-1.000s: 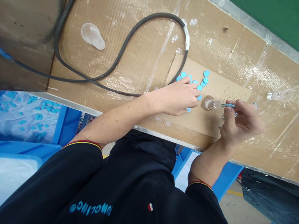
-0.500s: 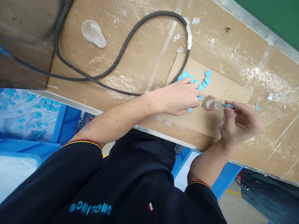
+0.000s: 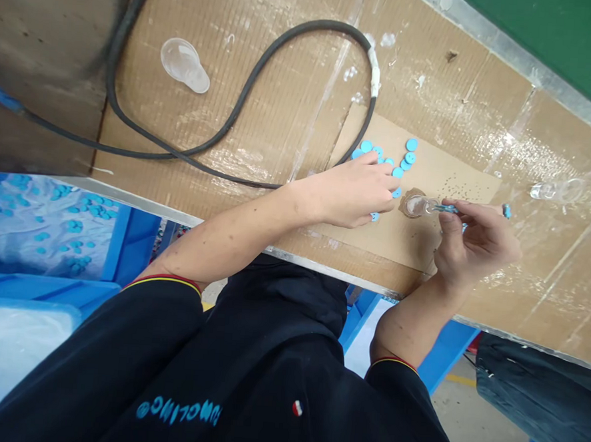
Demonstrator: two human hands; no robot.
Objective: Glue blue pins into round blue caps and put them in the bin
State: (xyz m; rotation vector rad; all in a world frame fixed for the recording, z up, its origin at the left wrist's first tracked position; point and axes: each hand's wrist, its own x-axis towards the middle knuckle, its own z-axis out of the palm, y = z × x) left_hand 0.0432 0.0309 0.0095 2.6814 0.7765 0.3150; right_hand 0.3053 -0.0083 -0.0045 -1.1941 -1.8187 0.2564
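My right hand (image 3: 479, 242) pinches a thin blue stick-like tool (image 3: 446, 208) between thumb and fingers. Its tip points left at the narrow end of a small clear plastic spoon-shaped dish (image 3: 417, 205), which lies in a wet-looking patch on the cardboard sheet (image 3: 424, 249). My left hand (image 3: 360, 191) rests on the same sheet, palm down with the fingers curled and close together. Several small round blue discs (image 3: 397, 172) surround its fingertips, and another disc (image 3: 374, 217) shows beside the thumb. What lies under the left fingers is hidden.
A black cable (image 3: 248, 85) loops over the table to the left of the sheet. One clear spoon-shaped dish (image 3: 185, 64) lies upper left, and a clear plastic piece (image 3: 555, 190) far right. Below the table edge, blue crates (image 3: 119, 237) hold more discs on white sheeting.
My right hand has shifted very slightly, and the tool's tip has tilted a little lower at the clear dish. My left hand and the discs look unmoved.
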